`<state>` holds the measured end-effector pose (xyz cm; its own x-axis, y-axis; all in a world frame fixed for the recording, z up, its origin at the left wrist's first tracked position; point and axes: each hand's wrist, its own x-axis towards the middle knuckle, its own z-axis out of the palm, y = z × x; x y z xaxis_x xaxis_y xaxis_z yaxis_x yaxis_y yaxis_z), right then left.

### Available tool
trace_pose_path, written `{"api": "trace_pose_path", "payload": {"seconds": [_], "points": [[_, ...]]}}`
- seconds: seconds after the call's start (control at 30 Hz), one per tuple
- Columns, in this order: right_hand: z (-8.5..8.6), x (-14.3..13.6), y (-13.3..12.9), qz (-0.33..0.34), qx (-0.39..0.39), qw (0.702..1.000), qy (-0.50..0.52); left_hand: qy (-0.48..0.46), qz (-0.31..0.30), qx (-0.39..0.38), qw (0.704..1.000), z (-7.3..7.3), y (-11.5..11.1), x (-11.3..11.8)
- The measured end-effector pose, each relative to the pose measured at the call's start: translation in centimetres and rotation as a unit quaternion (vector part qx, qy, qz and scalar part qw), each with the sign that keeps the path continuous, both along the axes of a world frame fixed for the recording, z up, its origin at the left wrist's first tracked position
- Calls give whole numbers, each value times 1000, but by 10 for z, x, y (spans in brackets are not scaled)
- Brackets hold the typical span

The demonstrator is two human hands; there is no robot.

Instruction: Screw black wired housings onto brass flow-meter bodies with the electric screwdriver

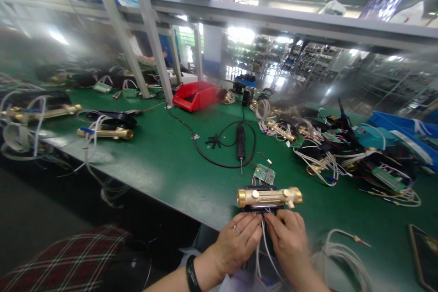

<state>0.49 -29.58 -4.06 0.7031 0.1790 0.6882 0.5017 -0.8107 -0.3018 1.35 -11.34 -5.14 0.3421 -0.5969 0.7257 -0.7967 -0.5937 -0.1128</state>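
A brass flow-meter-like pipe body (270,197) with a threaded end lies across a black plastic housing (248,209) near the table's front edge. My left hand (241,236) is closed, its fingertips pinching at the housing's near side where white cables (264,232) come out. Opposite it, my right hand (289,237) is closed too, with thumb and fingers pressed at the same cables. The fingertips partly hide the exact spot they grip. Behind the brass body, a small green circuit board (264,174) lies on the table, joined by thin wires.
An electric screwdriver (241,141) with a looped black cord lies beyond the board, beside several black strips (215,140). A red bin (195,96) stands farther back. Similar brass assemblies crowd the right (318,164) and left (104,133). A phone (424,255) lies at right.
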Motion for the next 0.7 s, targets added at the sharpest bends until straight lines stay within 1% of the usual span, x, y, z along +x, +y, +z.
{"api": "trace_pose_path", "payload": {"seconds": [0.23,0.4,0.57,0.7], "points": [[1,-4,3,10,4,1000,17,5,2,-3,1000,0,0,0],[-5,-11,1,8,-10,1000,15,15,10,1,1000,3,-2,-1],[-9,-15,0,16,-8,999,29,23,28,23,999,1,-3,-1],[-11,-15,-1,14,-10,999,41,30,28,27,999,1,-3,0]]}}
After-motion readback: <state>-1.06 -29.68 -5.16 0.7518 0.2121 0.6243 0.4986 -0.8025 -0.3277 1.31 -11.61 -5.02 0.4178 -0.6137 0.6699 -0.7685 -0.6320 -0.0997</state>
